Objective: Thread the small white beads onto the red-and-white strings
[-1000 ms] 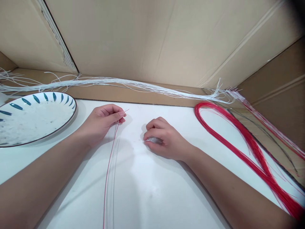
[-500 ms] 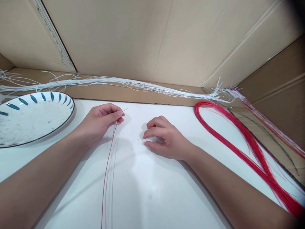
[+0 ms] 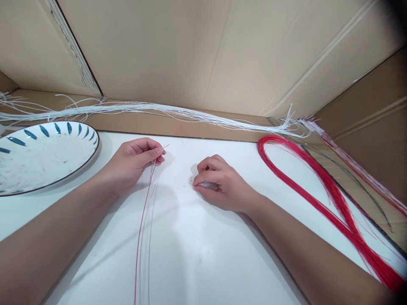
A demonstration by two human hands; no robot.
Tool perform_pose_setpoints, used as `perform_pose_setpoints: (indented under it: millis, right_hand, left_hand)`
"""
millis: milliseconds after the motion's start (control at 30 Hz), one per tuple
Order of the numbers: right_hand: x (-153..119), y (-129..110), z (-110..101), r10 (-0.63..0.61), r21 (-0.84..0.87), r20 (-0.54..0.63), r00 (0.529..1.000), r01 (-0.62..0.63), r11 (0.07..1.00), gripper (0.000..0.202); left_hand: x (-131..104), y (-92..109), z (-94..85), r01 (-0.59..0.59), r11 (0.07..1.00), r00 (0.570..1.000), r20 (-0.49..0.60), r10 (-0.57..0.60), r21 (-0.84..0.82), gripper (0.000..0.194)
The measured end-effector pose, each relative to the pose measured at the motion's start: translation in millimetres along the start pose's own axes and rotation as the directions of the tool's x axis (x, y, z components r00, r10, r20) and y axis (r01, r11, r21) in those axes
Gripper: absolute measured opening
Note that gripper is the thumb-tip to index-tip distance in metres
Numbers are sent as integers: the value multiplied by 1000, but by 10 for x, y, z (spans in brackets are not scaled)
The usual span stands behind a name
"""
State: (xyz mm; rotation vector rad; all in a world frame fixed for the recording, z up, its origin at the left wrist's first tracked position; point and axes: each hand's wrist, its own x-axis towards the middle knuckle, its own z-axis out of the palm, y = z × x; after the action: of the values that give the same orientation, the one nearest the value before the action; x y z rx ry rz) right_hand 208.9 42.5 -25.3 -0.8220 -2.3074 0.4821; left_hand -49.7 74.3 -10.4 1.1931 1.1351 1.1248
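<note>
My left hand (image 3: 140, 163) pinches a thin red cord (image 3: 142, 224) between thumb and fingers. The cord's short tip sticks out past the fingertips, and its long end hangs down toward me over the white tabletop. A short pale strand shows next to the cord just below the fingers; pale lines beside it may be shadows. To the right, my right hand (image 3: 219, 182) rests low over the table with thumb and index fingertips pressed together. Whatever may be between them is too small to make out. A few tiny clear specks lie on the surface near those fingertips.
An oval white plate (image 3: 47, 165) with blue leaf marks stands at the left. A bundle of white cords (image 3: 178, 111) runs along the back. The looped bundle of red cords (image 3: 305, 207) lies at the right. Cardboard walls (image 3: 190, 51) enclose the back and right side.
The thumb and index finger of my right hand have closed together from a small gap. My left hand keeps its pinch on the cord, almost unmoved.
</note>
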Motion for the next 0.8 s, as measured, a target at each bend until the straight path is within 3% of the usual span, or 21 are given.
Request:
perform_pose_setpoints:
  millis: [167, 400, 800]
  right_hand:
    - [-7, 17, -12, 71, 58, -23, 997, -69, 996, 7]
    - [101, -51, 97, 213, -3, -44, 976, -214, 977, 16]
    - [97, -76, 166, 230, -20, -107, 967, -233, 972, 15]
  left_hand:
    - [4, 5, 0, 22, 1000, 1000, -5, -22, 0, 16]
    - [5, -4, -16, 24, 999, 1000, 4, -24, 46, 16]
    - [-9, 8, -4, 19, 998, 1000, 4, -19, 55, 17]
